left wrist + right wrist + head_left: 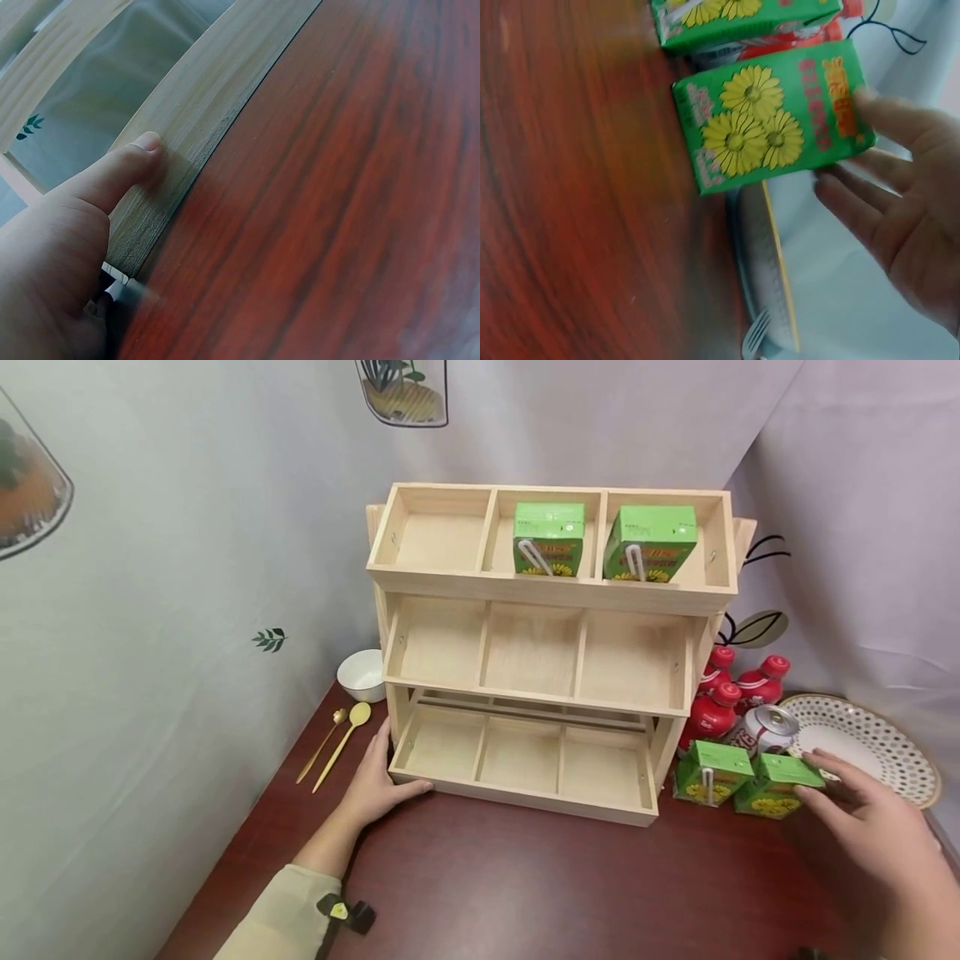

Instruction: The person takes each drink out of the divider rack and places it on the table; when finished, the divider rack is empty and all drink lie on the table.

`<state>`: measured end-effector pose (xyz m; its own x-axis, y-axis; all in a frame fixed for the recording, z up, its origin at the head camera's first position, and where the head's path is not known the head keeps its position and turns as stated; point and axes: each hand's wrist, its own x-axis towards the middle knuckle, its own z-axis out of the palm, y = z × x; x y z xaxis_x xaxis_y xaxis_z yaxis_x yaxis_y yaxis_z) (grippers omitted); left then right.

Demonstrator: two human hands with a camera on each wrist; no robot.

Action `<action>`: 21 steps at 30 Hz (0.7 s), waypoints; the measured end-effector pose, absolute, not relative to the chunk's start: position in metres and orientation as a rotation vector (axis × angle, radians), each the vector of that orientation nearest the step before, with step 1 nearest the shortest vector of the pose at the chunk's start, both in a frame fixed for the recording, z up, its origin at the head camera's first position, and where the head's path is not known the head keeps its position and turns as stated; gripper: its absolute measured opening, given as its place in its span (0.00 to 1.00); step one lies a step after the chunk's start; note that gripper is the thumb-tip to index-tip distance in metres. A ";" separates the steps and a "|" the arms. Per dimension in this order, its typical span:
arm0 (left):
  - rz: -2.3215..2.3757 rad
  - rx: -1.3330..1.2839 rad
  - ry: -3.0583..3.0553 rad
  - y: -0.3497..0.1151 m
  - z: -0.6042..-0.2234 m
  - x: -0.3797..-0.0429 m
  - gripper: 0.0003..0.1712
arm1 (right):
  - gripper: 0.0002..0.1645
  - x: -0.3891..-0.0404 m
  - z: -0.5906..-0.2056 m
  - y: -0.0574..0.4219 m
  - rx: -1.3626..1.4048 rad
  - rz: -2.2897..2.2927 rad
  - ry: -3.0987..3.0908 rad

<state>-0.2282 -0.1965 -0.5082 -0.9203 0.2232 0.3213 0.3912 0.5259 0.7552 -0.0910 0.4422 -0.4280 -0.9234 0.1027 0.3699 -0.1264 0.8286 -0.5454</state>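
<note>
At the lower left corner of a three-tier wooden shelf (525, 800), my left hand (373, 787) grips the bottom tray. Its thumb (127, 169) lies along the front board, while the other fingers are hidden behind the side. My right hand (877, 818) is at a green drink carton (776, 789) with yellow flowers, upright on the table. In the right wrist view, the fingertips (866, 97) are right at the carton's top end, with the fingers spread and fairly straight. A second green carton (712, 772) with a straw stands beside it.
Two green cartons (550, 539) stand in the shelf's top tier. Several red bottles (712, 714), a silver can (772, 727) and a dotted plate (885, 739) are right of the shelf. A white bowl (362, 672), a yellow spoon (341, 752) and a gold fork (318, 756) lie left.
</note>
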 end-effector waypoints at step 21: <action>-1.336 -0.500 -2.602 -0.197 -0.508 -0.229 0.74 | 0.16 -0.099 -0.351 0.350 0.430 1.120 -1.704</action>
